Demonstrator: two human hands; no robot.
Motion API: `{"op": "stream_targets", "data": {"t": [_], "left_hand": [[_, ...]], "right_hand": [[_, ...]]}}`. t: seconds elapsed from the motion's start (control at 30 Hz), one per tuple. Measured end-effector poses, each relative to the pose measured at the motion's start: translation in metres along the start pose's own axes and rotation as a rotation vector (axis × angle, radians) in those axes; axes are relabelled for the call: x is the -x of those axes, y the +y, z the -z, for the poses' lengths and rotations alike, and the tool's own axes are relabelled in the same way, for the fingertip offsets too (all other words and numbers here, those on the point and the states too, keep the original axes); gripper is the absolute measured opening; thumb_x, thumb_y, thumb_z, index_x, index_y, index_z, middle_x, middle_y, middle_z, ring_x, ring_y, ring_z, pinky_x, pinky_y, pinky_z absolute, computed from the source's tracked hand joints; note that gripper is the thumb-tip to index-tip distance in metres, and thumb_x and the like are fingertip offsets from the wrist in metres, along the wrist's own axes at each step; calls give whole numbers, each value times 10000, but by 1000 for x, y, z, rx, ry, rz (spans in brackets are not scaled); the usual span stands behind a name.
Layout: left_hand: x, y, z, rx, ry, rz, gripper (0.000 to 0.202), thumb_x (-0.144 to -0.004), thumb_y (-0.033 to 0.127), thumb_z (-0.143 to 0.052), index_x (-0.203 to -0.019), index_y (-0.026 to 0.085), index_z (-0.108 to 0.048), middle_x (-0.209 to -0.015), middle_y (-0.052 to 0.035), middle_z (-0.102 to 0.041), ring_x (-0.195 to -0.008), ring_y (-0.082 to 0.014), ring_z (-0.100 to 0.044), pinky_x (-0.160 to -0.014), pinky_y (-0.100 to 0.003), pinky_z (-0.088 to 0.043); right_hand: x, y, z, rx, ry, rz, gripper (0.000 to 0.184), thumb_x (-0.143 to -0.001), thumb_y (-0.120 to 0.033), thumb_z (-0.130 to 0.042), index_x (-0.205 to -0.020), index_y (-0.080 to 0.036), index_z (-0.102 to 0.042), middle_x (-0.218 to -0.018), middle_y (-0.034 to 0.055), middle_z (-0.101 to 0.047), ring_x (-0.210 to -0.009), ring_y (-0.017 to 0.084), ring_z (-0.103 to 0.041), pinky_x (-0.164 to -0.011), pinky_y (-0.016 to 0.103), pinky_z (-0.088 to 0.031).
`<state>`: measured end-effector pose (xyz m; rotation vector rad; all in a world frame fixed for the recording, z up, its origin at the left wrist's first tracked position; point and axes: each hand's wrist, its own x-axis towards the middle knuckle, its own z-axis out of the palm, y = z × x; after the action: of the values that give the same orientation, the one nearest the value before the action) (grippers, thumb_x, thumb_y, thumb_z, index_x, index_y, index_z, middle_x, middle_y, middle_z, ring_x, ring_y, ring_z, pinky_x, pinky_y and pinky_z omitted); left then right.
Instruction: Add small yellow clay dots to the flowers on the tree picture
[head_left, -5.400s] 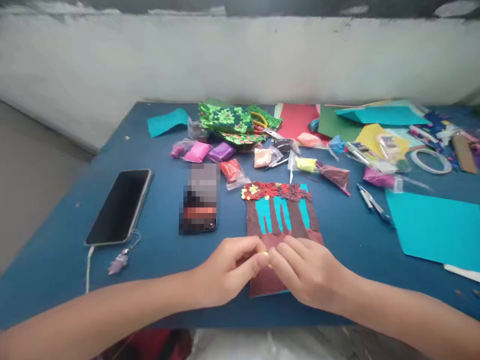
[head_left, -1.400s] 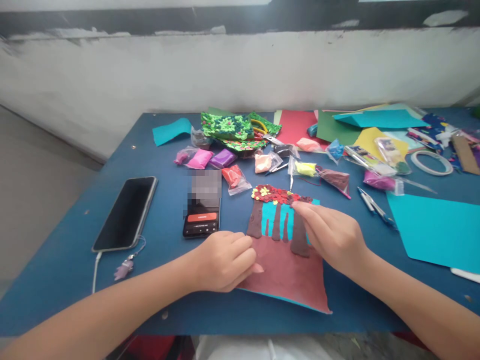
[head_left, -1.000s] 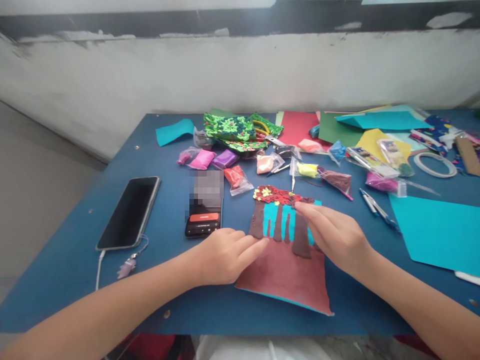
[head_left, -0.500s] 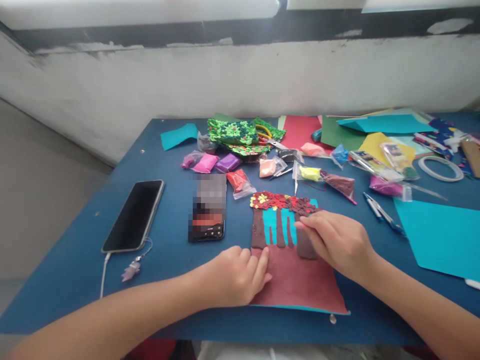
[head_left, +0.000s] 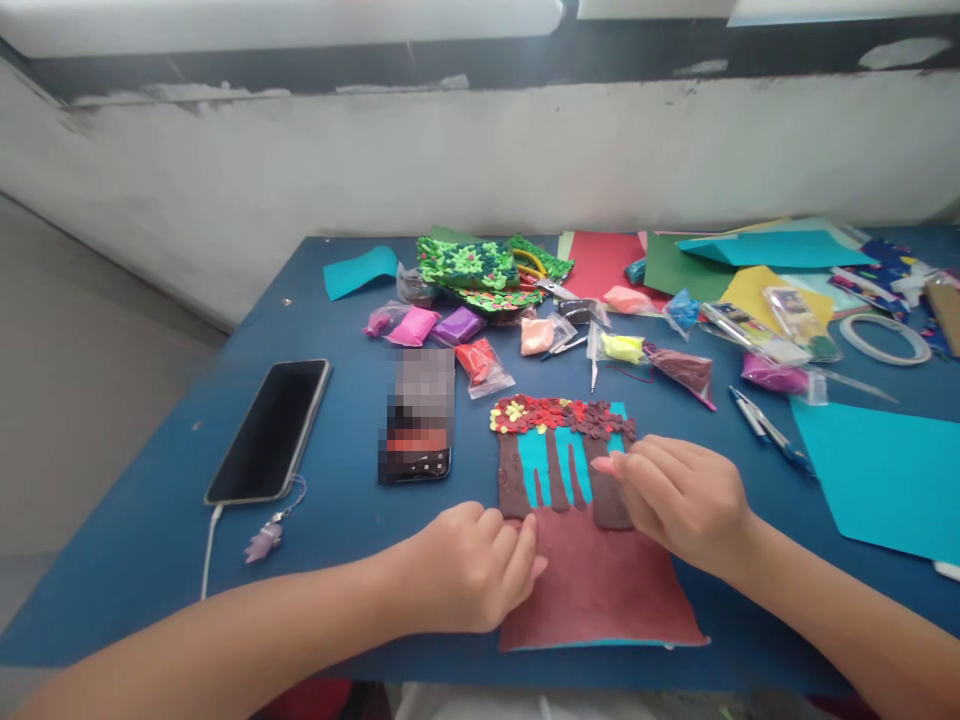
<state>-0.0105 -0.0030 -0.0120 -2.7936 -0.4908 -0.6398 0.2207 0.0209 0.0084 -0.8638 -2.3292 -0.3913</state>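
Note:
A clay picture (head_left: 592, 585) on turquoise card lies in front of me: reddish-brown ground, dark brown tree trunks (head_left: 512, 480), and a band of small red, yellow and maroon flowers (head_left: 551, 414) along the top. My left hand (head_left: 480, 570) is closed, its fingers curled against the picture's left edge and the index fingertip pressing just below the left trunk. Over the right trunk, my right hand (head_left: 682, 495) is pinched shut at the picture's right side. Whatever sits between those fingertips is hidden.
Left of the picture lie a phone with a lit screen (head_left: 424, 460) and a dark phone (head_left: 268, 430) on a cable. Behind are several clay packets (head_left: 480, 362), green clay sheets (head_left: 465, 262) and scissors (head_left: 555, 289). Pens (head_left: 772, 430) and turquoise card (head_left: 885, 475) lie right.
The clay picture has shifted a little toward me, its lower edge nearer the table's front. Both hands have come slightly nearer with it, and the right hand's fingers have curled more.

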Motion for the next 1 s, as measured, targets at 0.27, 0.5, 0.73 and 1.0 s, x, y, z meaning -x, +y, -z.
{"op": "stream_targets", "data": {"t": [0.27, 0.5, 0.73, 1.0], "left_hand": [[-1, -3, 1, 70, 35, 22, 213, -891, 169, -463, -763, 94, -617, -548, -22, -577, -422, -142, -460, -362, -295, -302], [-4, -4, 6, 338, 5, 143, 319, -915, 145, -374, -668, 137, -575, -504, -3, -520, -422, -127, -422, -422, -280, -265], [-9, -7, 16, 1054, -139, 629, 310, -949, 208, -346, -863, 119, -630, -506, 63, -380, -439, -71, -319, -421, -184, -287], [-7, -4, 13, 964, 50, 476, 238, -944, 161, -415, -1060, 120, -618, -639, 9, -639, -491, -67, -522, -488, -160, -426]], "right_hand": [[1, -2, 1, -53, 25, 44, 207, -857, -84, -552, -694, -187, -475, -500, -43, -418, -504, 117, -346, -498, 253, -324], [-3, 2, 1, -72, 35, 110, 134, -853, -205, -624, -903, -104, -551, -569, 5, -577, -525, 115, -487, -528, 255, -397], [0, -7, 6, -100, 32, 153, 145, -826, -214, -656, -787, -129, -546, -532, 1, -579, -491, 108, -497, -509, 259, -388], [0, -19, 6, -140, 13, 191, 273, -809, -242, -675, -592, -153, -534, -483, -18, -501, -474, 101, -440, -479, 261, -342]]}}
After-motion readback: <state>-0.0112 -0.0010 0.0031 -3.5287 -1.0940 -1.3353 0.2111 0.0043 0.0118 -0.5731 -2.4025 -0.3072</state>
